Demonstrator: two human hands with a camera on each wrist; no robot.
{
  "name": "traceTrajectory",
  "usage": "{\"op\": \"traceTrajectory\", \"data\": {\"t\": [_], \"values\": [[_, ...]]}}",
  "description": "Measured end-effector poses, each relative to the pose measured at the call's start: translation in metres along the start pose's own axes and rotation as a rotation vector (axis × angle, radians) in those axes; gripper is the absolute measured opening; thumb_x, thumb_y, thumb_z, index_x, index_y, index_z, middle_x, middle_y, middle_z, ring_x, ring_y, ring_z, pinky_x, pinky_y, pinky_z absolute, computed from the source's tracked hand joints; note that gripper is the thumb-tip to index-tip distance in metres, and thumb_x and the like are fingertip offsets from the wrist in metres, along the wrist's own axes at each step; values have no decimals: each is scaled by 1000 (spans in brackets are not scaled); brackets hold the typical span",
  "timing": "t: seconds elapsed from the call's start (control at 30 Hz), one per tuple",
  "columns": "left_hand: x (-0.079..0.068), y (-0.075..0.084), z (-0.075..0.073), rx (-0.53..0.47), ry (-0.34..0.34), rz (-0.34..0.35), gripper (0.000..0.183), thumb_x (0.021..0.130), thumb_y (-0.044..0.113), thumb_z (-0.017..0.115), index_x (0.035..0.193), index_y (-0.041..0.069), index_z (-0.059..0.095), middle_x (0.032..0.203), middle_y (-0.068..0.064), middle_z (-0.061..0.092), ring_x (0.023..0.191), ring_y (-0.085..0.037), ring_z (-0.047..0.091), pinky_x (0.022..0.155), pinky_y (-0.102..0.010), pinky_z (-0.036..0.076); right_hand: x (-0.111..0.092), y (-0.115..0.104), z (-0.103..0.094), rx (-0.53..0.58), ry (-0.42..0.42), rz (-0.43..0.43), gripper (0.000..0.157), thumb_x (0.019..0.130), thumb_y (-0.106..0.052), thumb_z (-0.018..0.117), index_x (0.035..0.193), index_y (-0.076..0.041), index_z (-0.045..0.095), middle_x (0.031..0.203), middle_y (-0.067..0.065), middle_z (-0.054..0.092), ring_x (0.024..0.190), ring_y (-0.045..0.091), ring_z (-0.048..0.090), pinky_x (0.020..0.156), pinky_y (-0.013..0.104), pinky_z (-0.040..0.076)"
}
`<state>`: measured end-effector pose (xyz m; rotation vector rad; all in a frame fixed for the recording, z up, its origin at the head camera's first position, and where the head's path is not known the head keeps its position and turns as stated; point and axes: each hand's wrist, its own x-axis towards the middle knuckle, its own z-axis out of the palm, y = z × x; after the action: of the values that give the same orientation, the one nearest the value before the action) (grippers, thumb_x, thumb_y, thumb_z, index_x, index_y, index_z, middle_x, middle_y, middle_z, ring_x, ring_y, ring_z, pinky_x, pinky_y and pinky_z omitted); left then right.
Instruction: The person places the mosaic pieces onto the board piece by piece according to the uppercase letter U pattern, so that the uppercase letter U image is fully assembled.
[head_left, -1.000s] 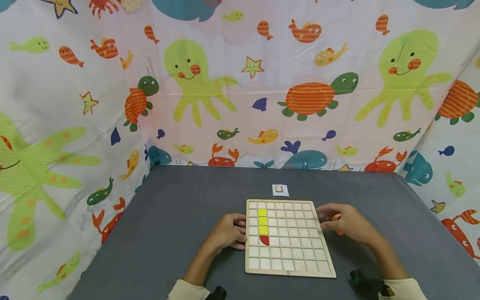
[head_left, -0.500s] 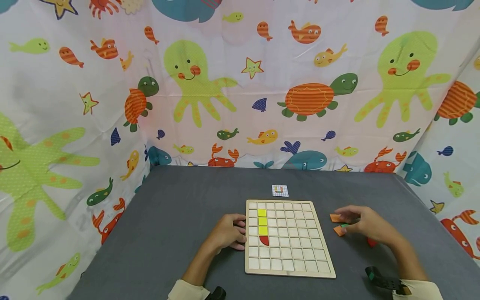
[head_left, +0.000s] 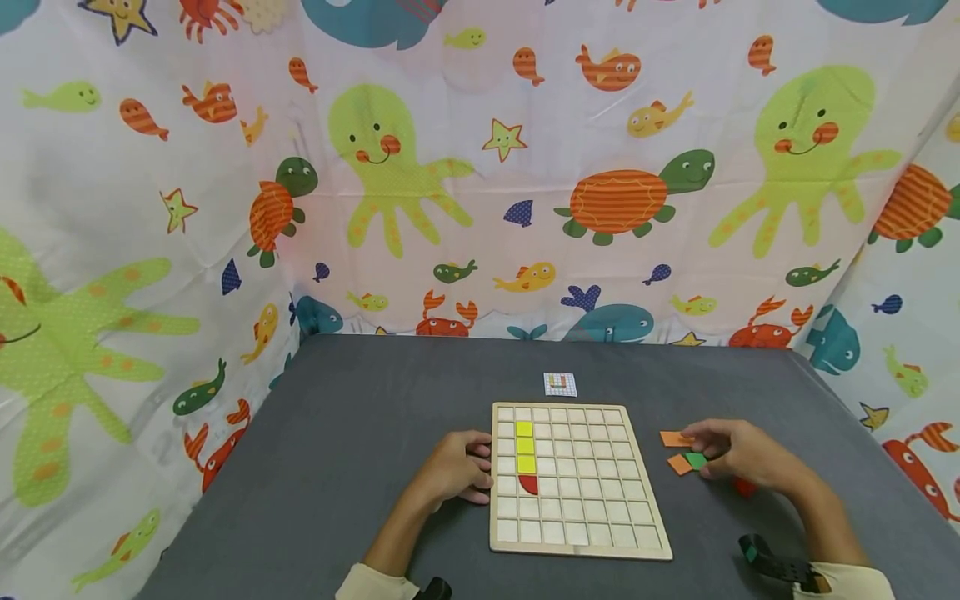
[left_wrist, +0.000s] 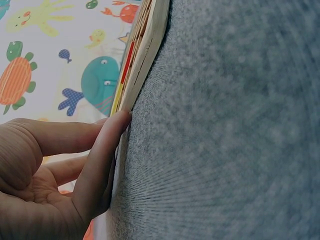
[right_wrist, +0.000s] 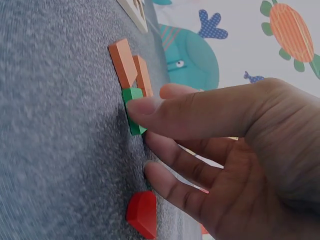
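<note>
In the head view a wooden grid board (head_left: 581,483) lies on the table, with several yellow squares (head_left: 526,446) and a red quarter-round piece (head_left: 528,484) in one column. My left hand (head_left: 459,467) rests against the board's left edge, fingertips touching its side (left_wrist: 145,55). On the right my right hand (head_left: 746,454) hovers over loose blocks, fingers apart. Its thumb overlaps a green block (right_wrist: 132,120) in the right wrist view. An orange block (head_left: 680,464) adjoins the green one, a second orange block (head_left: 675,438) lies behind, and a red block (right_wrist: 144,215) sits below the fingers.
A small white card (head_left: 560,384) with a coloured pattern on a grid lies behind the board. The grey table (head_left: 390,400) is backed by a white curtain (head_left: 480,192) printed with sea animals. Dark straps circle both wrists.
My right hand has moved right from the board's right edge to the loose blocks, and the orange and green blocks have come into sight. My left hand stays at the board's edge.
</note>
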<state>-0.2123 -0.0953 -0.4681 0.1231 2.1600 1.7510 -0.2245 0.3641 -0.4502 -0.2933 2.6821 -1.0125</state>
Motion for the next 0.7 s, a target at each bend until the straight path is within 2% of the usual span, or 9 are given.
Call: {"op": "traceTrajectory", "data": {"t": [0.2,0.7], "values": [[-1,-2,0,-1,0,-1,67,81,-19,74,145,-6,57,122,-20,59,101,-26,67,63,-41,68,-1,3,-1,-21,-6,29,42,84,1,81,124,6,70,106,9,67,97,24,60,73,22,55],[-1,-1,0,-2,-2,-1,68,81,-19,74,146,-5,57,123,-18,59,100,-24,66,62,-40,68,1,4,0,-65,5,91,36,84,-4,83,118,2,72,97,5,64,89,21,56,67,25,50]]}}
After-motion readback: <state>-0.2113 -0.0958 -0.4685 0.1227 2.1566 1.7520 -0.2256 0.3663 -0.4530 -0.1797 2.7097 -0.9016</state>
